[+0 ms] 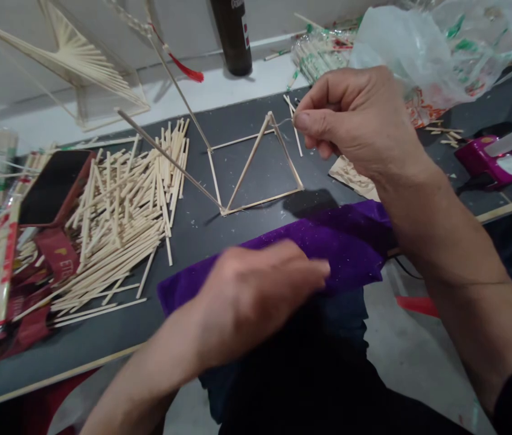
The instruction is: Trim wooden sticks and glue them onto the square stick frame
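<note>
Right hand (351, 115) pinching a thin strand (284, 120) at the stick frame (247, 163).
From the left, a phone (55, 186) lies by a heap of loose sticks (118, 211) on the table (195, 232); next, the frame stands with its slanted sticks meeting at a peak, where the strand reaches it. The blurred left hand (256, 284) is above purple cloth (351, 244); whether it grips anything, I cannot tell.
</note>
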### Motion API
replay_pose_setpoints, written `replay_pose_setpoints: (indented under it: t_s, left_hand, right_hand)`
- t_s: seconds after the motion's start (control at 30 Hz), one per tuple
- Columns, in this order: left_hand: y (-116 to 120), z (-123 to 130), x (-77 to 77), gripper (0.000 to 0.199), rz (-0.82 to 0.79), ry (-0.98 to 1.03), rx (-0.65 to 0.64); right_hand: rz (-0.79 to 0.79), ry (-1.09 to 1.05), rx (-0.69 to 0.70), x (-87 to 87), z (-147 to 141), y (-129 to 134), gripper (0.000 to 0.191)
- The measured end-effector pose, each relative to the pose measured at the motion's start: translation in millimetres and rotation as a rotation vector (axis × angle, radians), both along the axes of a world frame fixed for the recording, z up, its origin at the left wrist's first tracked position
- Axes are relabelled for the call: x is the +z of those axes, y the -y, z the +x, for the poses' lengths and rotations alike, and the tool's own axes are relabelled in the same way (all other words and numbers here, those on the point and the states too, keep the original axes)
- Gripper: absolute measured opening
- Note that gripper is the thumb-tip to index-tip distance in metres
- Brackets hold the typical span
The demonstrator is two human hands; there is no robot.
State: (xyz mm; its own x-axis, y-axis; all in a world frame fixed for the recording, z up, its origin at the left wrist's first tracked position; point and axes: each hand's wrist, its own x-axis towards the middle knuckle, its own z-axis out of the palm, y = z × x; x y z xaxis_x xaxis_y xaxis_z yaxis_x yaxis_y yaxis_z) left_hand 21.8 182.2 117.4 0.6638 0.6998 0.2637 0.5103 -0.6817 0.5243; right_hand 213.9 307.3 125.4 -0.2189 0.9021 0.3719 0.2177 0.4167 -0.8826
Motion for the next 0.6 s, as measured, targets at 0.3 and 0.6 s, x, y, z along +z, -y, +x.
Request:
replay_pose_setpoints:
  t_s: [0.3, 0.6]
  left_hand:
    - [-99, -5, 7.6, 0.035, 0.304, 0.279, 0.507]
    - [-115, -3, 3.6, 0.028, -0.046, 0.475, 0.439]
  right_hand:
    - [0.164, 0.061, 0.010, 12.3, -3, 6, 0.017]
    - [0.182, 0.154, -0.009, 17.5, -11, 2, 0.011]
